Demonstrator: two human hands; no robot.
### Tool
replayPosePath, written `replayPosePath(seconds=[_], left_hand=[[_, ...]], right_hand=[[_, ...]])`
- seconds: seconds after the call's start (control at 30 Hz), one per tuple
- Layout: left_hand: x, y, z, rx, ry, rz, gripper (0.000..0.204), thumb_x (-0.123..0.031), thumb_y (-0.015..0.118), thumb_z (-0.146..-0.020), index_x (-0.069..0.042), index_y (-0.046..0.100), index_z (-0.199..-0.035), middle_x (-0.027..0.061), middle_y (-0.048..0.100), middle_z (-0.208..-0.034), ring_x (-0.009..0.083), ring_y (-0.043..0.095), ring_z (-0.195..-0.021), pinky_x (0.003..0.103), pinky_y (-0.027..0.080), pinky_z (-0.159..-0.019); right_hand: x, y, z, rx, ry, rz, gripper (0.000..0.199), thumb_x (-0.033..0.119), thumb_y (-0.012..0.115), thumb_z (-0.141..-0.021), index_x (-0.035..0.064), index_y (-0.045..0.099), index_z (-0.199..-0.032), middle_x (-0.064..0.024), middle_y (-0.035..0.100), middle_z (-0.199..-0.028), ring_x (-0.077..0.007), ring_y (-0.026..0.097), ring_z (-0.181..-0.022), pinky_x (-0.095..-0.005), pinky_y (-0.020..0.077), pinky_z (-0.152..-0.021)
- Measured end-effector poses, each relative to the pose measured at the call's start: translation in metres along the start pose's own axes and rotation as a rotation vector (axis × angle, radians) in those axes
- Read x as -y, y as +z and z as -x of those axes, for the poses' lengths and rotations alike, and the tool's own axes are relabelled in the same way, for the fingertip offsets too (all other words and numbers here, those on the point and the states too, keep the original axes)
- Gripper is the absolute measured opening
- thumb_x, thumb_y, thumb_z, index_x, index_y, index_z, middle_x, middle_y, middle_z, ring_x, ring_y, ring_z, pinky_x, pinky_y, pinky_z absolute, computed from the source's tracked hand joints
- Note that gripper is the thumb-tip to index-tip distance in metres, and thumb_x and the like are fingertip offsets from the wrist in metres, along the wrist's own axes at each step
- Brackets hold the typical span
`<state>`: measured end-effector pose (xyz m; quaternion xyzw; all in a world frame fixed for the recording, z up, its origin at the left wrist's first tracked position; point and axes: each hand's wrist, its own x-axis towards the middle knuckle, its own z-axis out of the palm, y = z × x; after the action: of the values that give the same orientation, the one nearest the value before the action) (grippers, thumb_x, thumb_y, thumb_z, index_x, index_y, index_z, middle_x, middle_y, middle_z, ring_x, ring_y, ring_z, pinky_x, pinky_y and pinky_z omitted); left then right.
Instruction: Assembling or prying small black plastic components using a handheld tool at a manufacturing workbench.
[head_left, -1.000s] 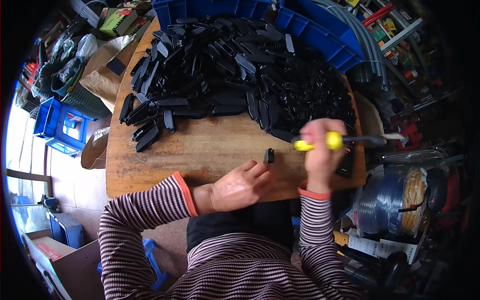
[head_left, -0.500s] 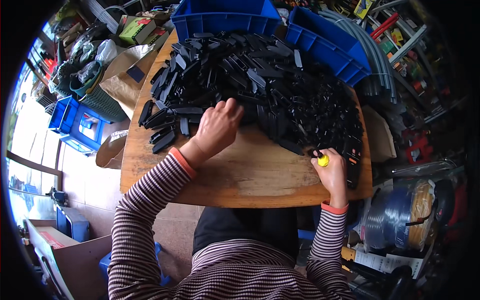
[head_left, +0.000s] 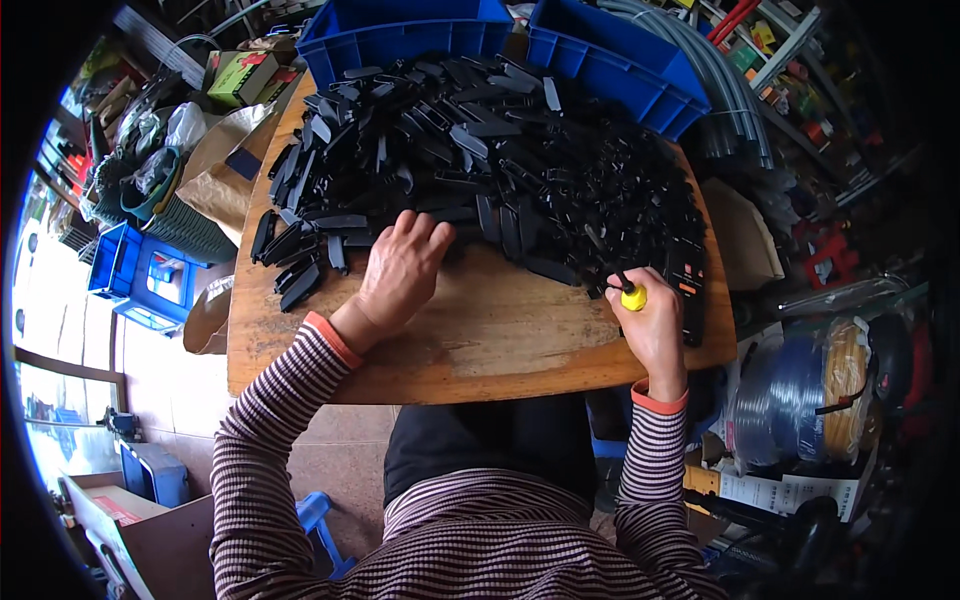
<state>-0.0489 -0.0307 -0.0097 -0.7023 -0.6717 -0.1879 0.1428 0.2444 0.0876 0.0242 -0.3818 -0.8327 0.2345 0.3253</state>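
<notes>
A large heap of black plastic pieces (head_left: pixel 400 150), many long and flat, covers the far part of the wooden table (head_left: pixel 480 340). At the near edge of this heap, my left hand (head_left: pixel 400 270) bends its fingers down against the dark pieces. Its fingertips are hidden, and what they grip cannot be made out. Further right, my right hand (head_left: pixel 655 325) is closed round a yellow-and-black handled tool (head_left: pixel 633 297). The tool's working end is not clear against the small black parts (head_left: pixel 640 200) beside it.
Two blue plastic bins (head_left: pixel 410 40) (head_left: pixel 620 75) stand beyond the heap. Left of the table are a brown paper bag (head_left: pixel 225 170) and a blue crate (head_left: pixel 150 275). Coils of clear tubing (head_left: pixel 785 400) lie at the right, with grey hoses (head_left: pixel 735 110) behind.
My left hand has come back a little toward me and left, its fingers less bunched. My right hand still holds the tool. The whole view has shifted slightly.
</notes>
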Motion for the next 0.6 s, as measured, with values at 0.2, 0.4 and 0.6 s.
replayPosePath(seconds=[0.2,0.4,0.6], left_hand=[[-0.068,-0.016,0.037,0.057,0.333,-0.088,0.033,-0.017,0.061,-0.079,-0.008,0.057,-0.111,0.0119,0.052,-0.107,0.0239,0.054,-0.095,0.033,0.05,-0.077],[-0.082,-0.024,0.032,0.19,0.295,0.293,0.04,-0.02,0.065,-0.076,-0.001,0.058,-0.111,0.0142,0.054,-0.11,0.0264,0.058,-0.091,0.034,0.052,-0.078],[-0.062,-0.019,0.027,0.028,0.42,0.33,0.038,-0.017,0.062,-0.078,0.001,0.058,-0.112,0.0137,0.056,-0.111,0.0244,0.058,-0.096,0.032,0.051,-0.082]], right_hand=[[0.034,0.005,0.001,0.096,-0.105,0.006,0.013,0.001,0.071,-0.081,-0.0019,0.062,-0.09,-0.0131,0.067,-0.084,-0.0254,0.067,-0.075,-0.0324,0.0503,-0.067],[0.044,0.039,-0.01,0.201,-0.247,-0.07,0.019,-0.003,0.07,-0.075,0.0027,0.062,-0.091,-0.0127,0.065,-0.084,-0.0329,0.065,-0.076,-0.0361,0.0511,-0.064],[0.054,0.054,-0.014,0.267,-0.28,-0.072,0.02,-0.003,0.07,-0.072,0.003,0.061,-0.089,-0.0125,0.064,-0.083,-0.0333,0.065,-0.075,-0.0381,0.051,-0.063]])
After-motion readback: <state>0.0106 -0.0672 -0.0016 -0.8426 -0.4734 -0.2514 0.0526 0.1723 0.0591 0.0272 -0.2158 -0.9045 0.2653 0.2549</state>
